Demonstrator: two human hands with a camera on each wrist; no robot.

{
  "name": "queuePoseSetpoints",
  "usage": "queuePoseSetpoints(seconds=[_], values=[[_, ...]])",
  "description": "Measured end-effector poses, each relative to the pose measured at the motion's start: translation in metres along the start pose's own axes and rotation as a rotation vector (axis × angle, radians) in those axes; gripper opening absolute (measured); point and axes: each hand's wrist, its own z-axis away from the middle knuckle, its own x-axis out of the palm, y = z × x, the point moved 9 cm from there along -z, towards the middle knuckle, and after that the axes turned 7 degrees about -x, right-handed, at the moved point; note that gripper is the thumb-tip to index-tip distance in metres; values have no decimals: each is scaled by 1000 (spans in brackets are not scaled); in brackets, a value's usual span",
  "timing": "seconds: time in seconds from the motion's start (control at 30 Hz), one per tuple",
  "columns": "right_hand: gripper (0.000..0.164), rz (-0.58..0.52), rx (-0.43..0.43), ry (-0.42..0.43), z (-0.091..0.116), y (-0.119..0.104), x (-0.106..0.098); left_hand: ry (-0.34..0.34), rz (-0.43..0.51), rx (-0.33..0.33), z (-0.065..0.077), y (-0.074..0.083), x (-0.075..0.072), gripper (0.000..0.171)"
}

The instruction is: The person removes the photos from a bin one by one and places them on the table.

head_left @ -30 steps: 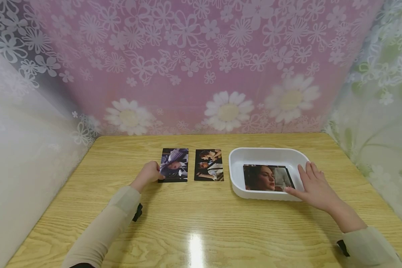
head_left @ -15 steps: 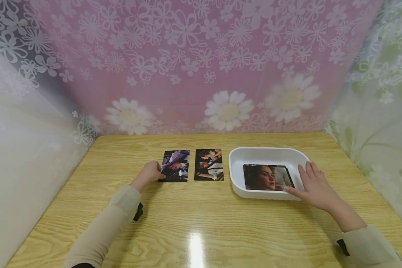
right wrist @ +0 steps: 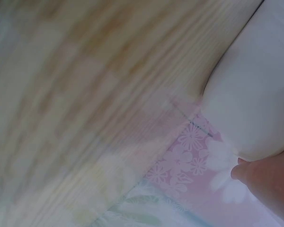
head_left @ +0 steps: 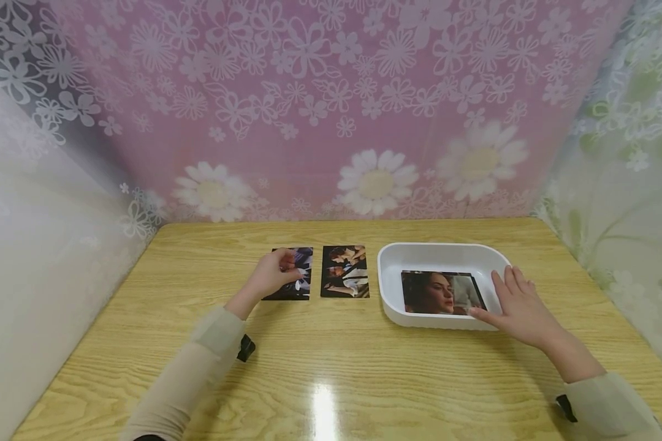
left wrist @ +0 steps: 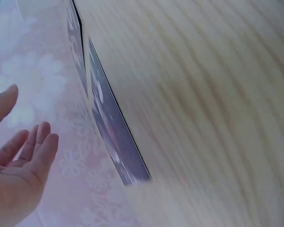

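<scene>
My left hand (head_left: 269,275) hovers over the left photo print (head_left: 296,291), covering part of it. In the left wrist view this hand (left wrist: 19,184) has its thumb and fingers spread apart with nothing between them, and the photo print (left wrist: 116,127) lies flat on the table beyond. Another print (head_left: 344,272) of several figures lies just right of it. My right hand (head_left: 524,315) rests on the right end of a white plastic tray (head_left: 430,320), fingers straight over the rim and thumb at the front corner. Inside the tray lies a photo print (head_left: 438,294) of a face.
Everything sits on a wood-grain table (head_left: 276,367). A pink flowered curtain (head_left: 287,153) hangs along the back edge, with pale flowered cloth (head_left: 629,202) at the right side.
Earlier my left fingers were at the left print's near-left edge, and the print shifted slightly to the right. Now that hand is off the edge and farther right, over the print. The right hand stays put.
</scene>
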Motion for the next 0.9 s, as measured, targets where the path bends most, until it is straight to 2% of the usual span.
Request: queuePoseSetpoints(seconds=[0.17, 0.33, 0.63, 0.9], values=[[93, 3, 0, 3, 0, 0, 1, -30, 64, 67, 0, 18, 14, 55], [93, 1, 4, 2, 0, 1, 1, -54, 90, 133, 0, 39, 27, 55], [93, 6, 3, 10, 1, 2, 0, -120, 189, 286, -2, 87, 56, 55], [93, 8, 4, 2, -1, 3, 2, -166, 231, 323, -6, 119, 89, 57]])
